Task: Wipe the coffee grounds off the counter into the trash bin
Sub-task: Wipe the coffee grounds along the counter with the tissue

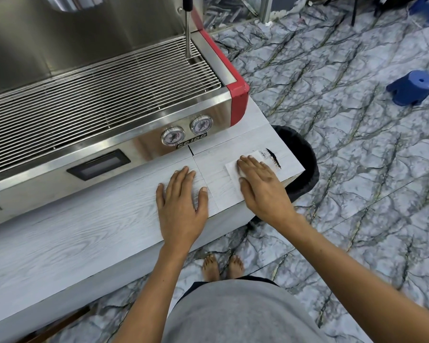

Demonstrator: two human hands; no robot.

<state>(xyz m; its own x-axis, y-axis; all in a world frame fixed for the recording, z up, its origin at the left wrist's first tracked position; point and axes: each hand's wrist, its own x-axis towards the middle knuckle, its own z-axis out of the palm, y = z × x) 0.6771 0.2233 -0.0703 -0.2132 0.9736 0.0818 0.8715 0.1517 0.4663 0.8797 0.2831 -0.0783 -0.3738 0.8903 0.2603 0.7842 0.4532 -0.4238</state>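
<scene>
Right hand (260, 184) presses flat on the thin, limp paper towel (233, 177), centre right; loose, smeary coffee grounds (273, 158) lie just beyond, near the bin (305, 157). Left hand (181, 201) rests open on the worktop (84, 233).

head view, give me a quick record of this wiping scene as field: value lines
left hand: left hand flat on the counter, holds nothing
right hand: right hand pressed flat on the white tissue
grounds: coffee grounds in a dark streak just beyond the tissue, near the counter's right end
bin: trash bin with black liner on the floor, right below that end
machine: espresso machine behind the hands
progress: grounds not yet in the bin
</scene>
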